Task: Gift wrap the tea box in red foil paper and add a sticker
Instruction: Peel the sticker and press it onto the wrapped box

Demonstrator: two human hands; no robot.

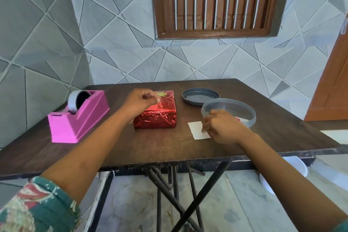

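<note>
Brown table [150, 147] holds the red-wrapped tea box [156, 115]. Over the box, the left hand [140, 102] pinches something tiny, maybe the sticker [159, 100]. Right of the box, the right hand [220, 126] pinches white paper [196, 128]. The crinkly foil could make the sticker go on crooked.

Wears a loose teal-green left sleeve [35, 207] printed with red and cream shapes, perhaps leaves or flowers, blurred at the frame's corner. Shows small pale dots scattered across the fabric and a soft, crumpled hem. Shows only a thin green sliver of the right sleeve [341, 229]. Leaves the forearms [90, 147] uncovered down to the left hand [140, 102] and right hand [222, 126].
</note>
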